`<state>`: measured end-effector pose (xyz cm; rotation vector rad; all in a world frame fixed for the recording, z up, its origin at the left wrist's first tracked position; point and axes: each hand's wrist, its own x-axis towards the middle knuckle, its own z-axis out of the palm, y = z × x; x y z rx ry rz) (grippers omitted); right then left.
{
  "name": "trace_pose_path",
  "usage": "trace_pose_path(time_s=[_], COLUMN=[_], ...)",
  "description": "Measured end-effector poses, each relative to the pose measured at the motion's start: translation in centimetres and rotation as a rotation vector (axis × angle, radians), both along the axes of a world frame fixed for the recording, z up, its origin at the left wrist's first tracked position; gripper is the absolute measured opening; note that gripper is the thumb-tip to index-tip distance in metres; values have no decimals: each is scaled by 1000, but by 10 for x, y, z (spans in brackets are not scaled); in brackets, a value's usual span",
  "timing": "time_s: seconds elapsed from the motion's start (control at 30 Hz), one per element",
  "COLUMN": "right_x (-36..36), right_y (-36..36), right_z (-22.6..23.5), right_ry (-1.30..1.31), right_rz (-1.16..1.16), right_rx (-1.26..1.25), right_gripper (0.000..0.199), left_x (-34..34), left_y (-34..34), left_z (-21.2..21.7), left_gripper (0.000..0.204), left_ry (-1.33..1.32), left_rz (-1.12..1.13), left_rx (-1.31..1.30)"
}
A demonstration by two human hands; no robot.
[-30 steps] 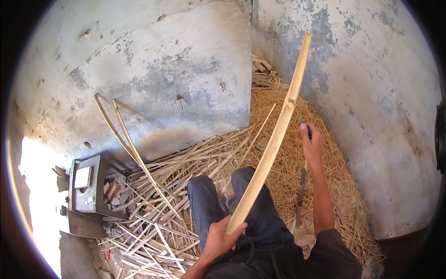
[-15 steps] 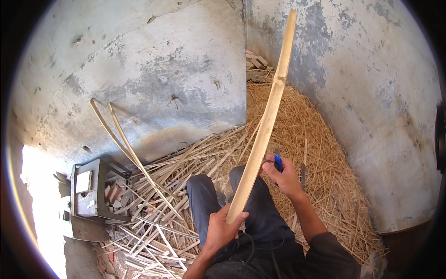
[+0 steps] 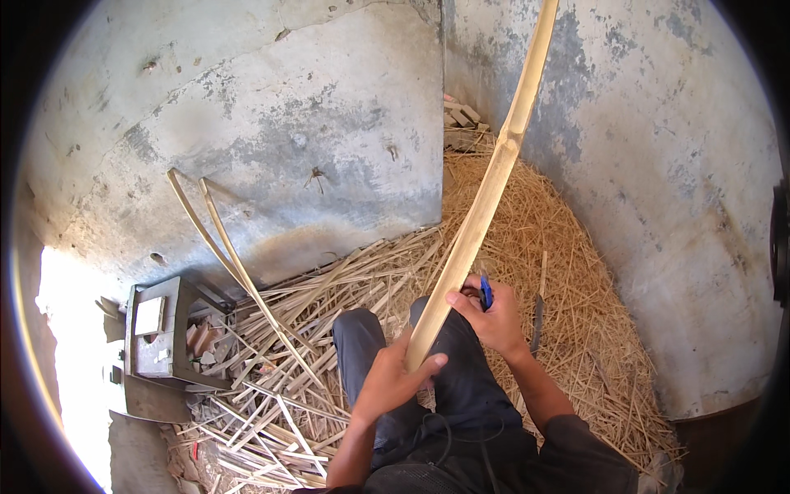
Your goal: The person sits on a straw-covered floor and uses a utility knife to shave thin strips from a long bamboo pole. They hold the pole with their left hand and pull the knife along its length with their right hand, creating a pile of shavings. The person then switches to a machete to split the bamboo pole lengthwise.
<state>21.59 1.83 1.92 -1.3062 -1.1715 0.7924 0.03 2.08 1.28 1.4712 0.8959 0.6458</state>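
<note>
- Weathered plaster walls meet in a corner, with a heap of straw-like shavings below and a jumble of split wooden slats spread to the left.
- On the left I see a boxy wooden cabinet near two thin leaning strips; a long dark blade lies on the shavings at the right.
- Across from me, the split bamboo strip slants up from above the person's lap, hollow face showing, past a node, and its far end runs out of sight.
- Left hand is closed around its near end, fingers mostly behind, thumb across the front.
- Right hand pinches it a little higher, thumb on the face, with a blue-handled tool gripped in the same hand; the tool's tip is too small for me to make out.
- To do this well, I'd hold the near end firmly, since so long a piece will likely swing and twist.
- The tool's tip should point away from the left hand, as the two hands are apart but near.
- I'd go gently around the node, where the bamboo could catch.
</note>
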Motion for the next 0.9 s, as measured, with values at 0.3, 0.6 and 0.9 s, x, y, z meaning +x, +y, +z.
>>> trace_pose_path(time_s=[0.3, 0.6, 0.9], right_x=[12, 8, 2], right_y=[-15, -36, -39], right_z=[3, -10, -2], right_ry=[-367, -798, -887], right_rz=[58, 118, 67], right_rx=[276, 387, 432], right_gripper=[33, 31, 30], left_x=[8, 16, 16], left_y=[-12, -14, -16], left_z=[16, 25, 27], left_gripper=[41, 46, 36], left_ry=[143, 72, 113], left_rz=[180, 244, 222], left_rx=[278, 305, 322])
